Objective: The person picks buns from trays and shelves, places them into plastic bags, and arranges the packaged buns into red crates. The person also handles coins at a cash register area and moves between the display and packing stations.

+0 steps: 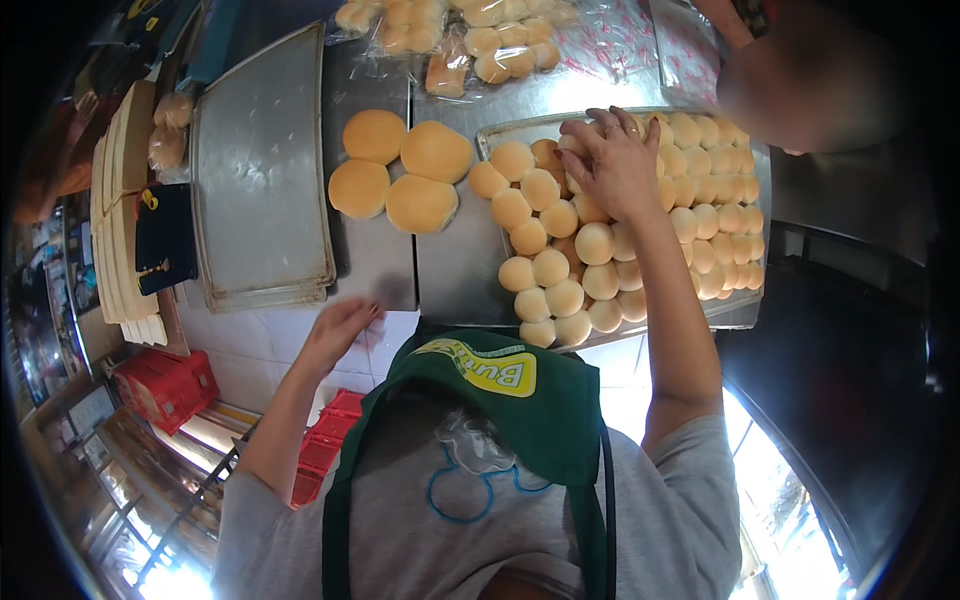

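Note:
My right hand point(619, 161) rests over small round bread rolls point(600, 281) with its fingers spread. A pale roll point(571, 146) lies by its thumb and fingertips; whether it is gripped is hidden. Under the rolls, which sit close together in rows, is a metal baking tray point(504, 129). At the left, my left hand point(345, 330) hangs near the table's front edge, blurred, fingers loosely bent, with nothing seen in it. Several larger round buns point(422, 202) lie joined in a cluster on the steel table point(457, 274), left of the tray.
Bare metal trays point(262, 172) are stacked on the left. Plastic-bagged rolls point(510, 49) and printed plastic bags point(615, 41) lie at the back. A co-worker's head point(810, 90) is at the upper right. Red plastic crates point(326, 442) stand below, left of my body.

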Demonstrator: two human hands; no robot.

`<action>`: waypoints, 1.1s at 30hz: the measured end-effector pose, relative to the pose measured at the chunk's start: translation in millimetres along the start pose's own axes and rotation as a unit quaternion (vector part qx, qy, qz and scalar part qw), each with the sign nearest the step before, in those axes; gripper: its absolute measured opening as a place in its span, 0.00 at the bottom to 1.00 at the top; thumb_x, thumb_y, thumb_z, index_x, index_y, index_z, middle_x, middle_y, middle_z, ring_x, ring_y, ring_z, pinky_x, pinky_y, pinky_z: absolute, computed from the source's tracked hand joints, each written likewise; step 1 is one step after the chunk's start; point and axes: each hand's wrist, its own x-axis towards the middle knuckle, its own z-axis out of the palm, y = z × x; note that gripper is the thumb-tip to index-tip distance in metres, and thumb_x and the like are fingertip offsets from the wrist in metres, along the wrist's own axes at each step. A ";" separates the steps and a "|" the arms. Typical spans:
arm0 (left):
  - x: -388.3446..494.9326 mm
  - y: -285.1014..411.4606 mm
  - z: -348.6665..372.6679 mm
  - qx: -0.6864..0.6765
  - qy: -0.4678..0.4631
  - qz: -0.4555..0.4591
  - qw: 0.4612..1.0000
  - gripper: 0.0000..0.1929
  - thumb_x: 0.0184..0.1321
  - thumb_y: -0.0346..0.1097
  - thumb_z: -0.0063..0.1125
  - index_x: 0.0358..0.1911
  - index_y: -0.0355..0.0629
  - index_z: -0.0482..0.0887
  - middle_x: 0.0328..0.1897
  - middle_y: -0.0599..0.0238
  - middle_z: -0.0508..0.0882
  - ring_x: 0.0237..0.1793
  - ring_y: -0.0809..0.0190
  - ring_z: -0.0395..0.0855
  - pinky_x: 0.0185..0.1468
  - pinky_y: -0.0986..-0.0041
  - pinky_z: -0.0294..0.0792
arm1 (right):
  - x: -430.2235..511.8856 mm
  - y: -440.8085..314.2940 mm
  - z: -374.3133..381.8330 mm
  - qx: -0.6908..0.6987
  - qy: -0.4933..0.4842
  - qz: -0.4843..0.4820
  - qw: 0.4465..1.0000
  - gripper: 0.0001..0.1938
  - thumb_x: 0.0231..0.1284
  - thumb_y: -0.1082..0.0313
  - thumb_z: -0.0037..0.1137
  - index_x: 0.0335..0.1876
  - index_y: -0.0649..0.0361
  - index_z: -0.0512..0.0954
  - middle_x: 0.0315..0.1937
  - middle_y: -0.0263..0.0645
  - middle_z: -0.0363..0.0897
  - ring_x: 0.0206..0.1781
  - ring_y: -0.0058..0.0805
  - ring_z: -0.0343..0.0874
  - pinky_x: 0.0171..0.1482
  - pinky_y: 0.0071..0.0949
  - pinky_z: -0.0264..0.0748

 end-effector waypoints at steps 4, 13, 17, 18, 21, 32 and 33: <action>51.6 70.1 84.9 -0.099 -0.034 0.175 0.979 0.28 0.66 0.38 0.57 0.68 0.39 0.65 0.52 0.62 0.80 0.50 0.65 0.80 0.50 0.74 0.73 | -3.5 -2.3 -7.9 0.057 0.013 0.004 0.998 0.16 0.56 0.53 0.61 0.51 0.41 0.78 0.57 0.41 0.76 0.65 0.46 0.69 0.67 0.72 0.48; 103.9 134.1 166.8 -0.321 0.006 0.233 0.918 0.29 0.61 0.33 0.63 0.64 0.41 0.64 0.52 0.64 0.80 0.46 0.68 0.80 0.49 0.73 0.73 | -12.4 -0.8 -8.0 0.110 0.104 0.020 0.988 0.15 0.55 0.58 0.62 0.49 0.44 0.78 0.56 0.41 0.76 0.63 0.42 0.72 0.66 0.72 0.49; 109.1 151.6 191.4 -0.304 0.002 0.297 0.905 0.30 0.57 0.26 0.64 0.62 0.41 0.64 0.54 0.62 0.79 0.49 0.65 0.80 0.54 0.70 0.75 | -10.3 -3.4 -3.8 0.111 0.110 0.037 0.987 0.14 0.56 0.58 0.61 0.48 0.44 0.77 0.56 0.41 0.76 0.63 0.41 0.72 0.67 0.71 0.48; 111.3 153.2 194.5 -0.287 0.001 0.321 0.903 0.30 0.57 0.24 0.64 0.62 0.42 0.64 0.54 0.62 0.78 0.50 0.64 0.80 0.56 0.69 0.75 | -9.4 -3.6 -2.6 0.103 0.101 0.048 0.988 0.14 0.57 0.57 0.60 0.49 0.44 0.77 0.56 0.41 0.76 0.63 0.41 0.72 0.68 0.70 0.47; 116.4 150.1 196.7 -0.290 0.018 0.319 0.902 0.30 0.57 0.20 0.61 0.62 0.43 0.64 0.56 0.62 0.76 0.53 0.64 0.78 0.57 0.69 0.75 | -8.7 -2.0 0.0 0.109 0.107 0.068 0.986 0.14 0.58 0.56 0.60 0.49 0.44 0.77 0.55 0.42 0.76 0.63 0.41 0.72 0.68 0.69 0.47; 117.3 175.1 147.4 -0.243 0.051 0.411 0.877 0.30 0.56 0.21 0.58 0.64 0.39 0.64 0.58 0.58 0.76 0.58 0.60 0.77 0.61 0.68 0.71 | -10.4 10.8 2.6 0.128 0.101 0.100 0.982 0.14 0.63 0.56 0.55 0.53 0.43 0.77 0.60 0.40 0.75 0.67 0.40 0.70 0.70 0.68 0.45; 127.1 193.0 148.1 -0.219 0.032 0.443 0.869 0.30 0.57 0.22 0.57 0.64 0.39 0.64 0.58 0.58 0.76 0.57 0.59 0.78 0.61 0.69 0.71 | -12.1 18.3 -0.2 0.105 0.101 0.111 0.983 0.14 0.64 0.55 0.54 0.54 0.42 0.77 0.61 0.39 0.75 0.68 0.40 0.69 0.70 0.69 0.45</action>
